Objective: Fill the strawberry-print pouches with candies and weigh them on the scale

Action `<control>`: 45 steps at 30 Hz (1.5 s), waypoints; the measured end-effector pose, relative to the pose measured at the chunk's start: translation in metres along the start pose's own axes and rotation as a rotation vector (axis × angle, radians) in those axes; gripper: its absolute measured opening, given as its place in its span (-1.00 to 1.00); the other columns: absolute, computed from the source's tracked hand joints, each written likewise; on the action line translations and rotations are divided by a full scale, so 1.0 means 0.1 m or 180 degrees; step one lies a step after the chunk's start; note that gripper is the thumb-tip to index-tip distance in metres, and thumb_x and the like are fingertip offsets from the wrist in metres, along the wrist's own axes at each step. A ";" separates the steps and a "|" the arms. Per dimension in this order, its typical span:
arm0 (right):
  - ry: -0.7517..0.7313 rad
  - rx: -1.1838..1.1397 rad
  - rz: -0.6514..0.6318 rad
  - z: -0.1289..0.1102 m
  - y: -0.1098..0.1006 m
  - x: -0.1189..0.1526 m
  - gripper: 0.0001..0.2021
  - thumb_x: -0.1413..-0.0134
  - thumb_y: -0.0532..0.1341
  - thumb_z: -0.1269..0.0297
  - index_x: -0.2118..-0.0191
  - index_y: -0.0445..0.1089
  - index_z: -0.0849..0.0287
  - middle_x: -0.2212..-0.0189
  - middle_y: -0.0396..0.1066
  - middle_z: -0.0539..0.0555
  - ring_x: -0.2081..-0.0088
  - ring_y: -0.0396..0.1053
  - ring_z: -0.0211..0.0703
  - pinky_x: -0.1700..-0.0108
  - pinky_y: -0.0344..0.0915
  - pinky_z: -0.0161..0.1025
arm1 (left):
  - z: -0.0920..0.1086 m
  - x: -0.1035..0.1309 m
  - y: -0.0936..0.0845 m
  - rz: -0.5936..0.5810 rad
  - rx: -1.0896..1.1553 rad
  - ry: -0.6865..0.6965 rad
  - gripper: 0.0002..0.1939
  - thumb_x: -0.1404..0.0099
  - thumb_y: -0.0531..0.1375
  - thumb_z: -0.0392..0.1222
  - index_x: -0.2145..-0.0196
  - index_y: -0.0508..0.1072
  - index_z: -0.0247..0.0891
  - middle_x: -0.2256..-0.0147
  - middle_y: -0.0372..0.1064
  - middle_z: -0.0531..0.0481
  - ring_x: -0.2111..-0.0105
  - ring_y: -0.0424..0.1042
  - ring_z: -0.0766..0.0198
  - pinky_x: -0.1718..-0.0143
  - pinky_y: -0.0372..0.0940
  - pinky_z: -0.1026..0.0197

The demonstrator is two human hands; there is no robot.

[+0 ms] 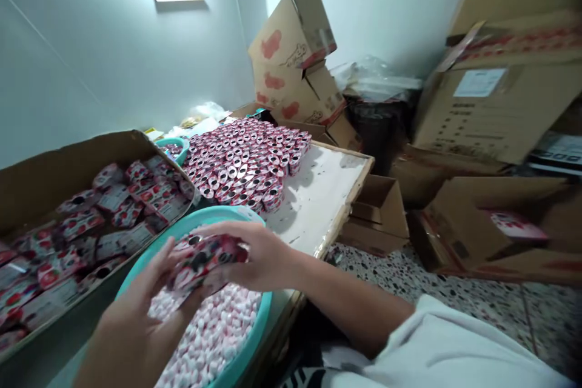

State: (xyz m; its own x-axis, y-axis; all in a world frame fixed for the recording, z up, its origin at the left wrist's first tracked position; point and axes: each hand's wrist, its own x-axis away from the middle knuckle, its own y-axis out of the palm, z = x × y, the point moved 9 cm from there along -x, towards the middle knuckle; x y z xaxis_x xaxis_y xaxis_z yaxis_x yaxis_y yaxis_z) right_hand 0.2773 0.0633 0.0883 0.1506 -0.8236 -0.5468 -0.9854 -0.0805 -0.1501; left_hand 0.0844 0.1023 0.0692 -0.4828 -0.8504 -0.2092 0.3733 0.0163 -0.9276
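1. Both hands, left hand [136, 309] and right hand [261, 254], grip clamped on a small red-and-white printed carton [202, 260].
2. It sits above the teal plastic basin [259, 321] of pink-white candies [213, 333].
3. Best kept level and supported underneath.

- Small packing or storage room, makeshift rather than factory-grade.
- Cardboard cartons [294, 54] stacked and tipped open against plain white walls [91, 54].
- Worktable [318, 194] carries dense rows of small red-and-white containers [245, 160].
- Open box [54, 176] holds matching printed packets [91, 224].
- Speckled terrazzo floor [409, 279].
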 end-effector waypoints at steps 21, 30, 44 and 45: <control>0.1558 0.2535 0.1054 1.85 -2.42 0.14 -0.32 0.32 0.19 0.64 -0.06 0.51 0.10 -0.13 0.12 0.19 -0.18 0.17 0.11 -0.31 0.08 0.05 | -0.43 -0.60 0.66 -0.0140 0.0834 -0.0324 -0.43 -0.09 0.17 0.05 -0.04 0.42 -0.24 0.00 0.44 -0.22 -0.04 0.43 -0.06 -0.12 0.33 -0.07; 0.1606 0.2126 0.2412 1.61 -2.11 0.81 -0.45 0.09 0.13 0.36 -0.11 0.38 0.19 -0.02 0.29 0.26 0.05 0.37 0.02 -0.05 0.38 0.05 | -0.76 0.00 -0.32 0.1220 0.0586 -0.1668 -0.38 -0.01 0.35 0.15 -0.02 0.48 -0.12 0.17 0.55 -0.07 0.17 0.55 0.03 0.16 0.43 0.14; 0.2531 0.1918 0.2765 1.77 -1.99 1.08 -0.61 -0.01 0.19 0.04 0.05 0.44 0.08 0.05 0.47 0.25 -0.02 0.43 0.33 -0.03 0.38 0.22 | -2.00 1.45 -0.08 0.1151 0.1070 -0.2819 -0.43 0.03 0.41 -0.04 0.05 0.48 -0.26 0.10 0.52 -0.19 0.10 0.51 -0.02 0.02 0.39 0.00; 0.2546 0.1944 0.2837 1.76 -2.01 1.09 -0.61 0.00 0.20 0.05 0.06 0.44 0.09 0.07 0.48 0.26 -0.01 0.44 0.32 -0.01 0.39 0.21 | -2.05 1.44 -0.08 0.1186 0.1130 -0.2771 -0.36 0.05 0.42 -0.02 0.00 0.45 -0.26 0.05 0.49 -0.22 0.05 0.49 -0.03 -0.02 0.37 -0.01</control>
State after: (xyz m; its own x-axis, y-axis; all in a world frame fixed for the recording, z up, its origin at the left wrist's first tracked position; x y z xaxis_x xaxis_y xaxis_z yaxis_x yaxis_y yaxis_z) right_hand 0.5054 0.0882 -0.0865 -0.8128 -0.5801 -0.0535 -0.4979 0.7394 -0.4531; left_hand -0.1509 0.0878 -0.0166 0.4053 -0.9135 -0.0366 0.6650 0.3221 -0.6738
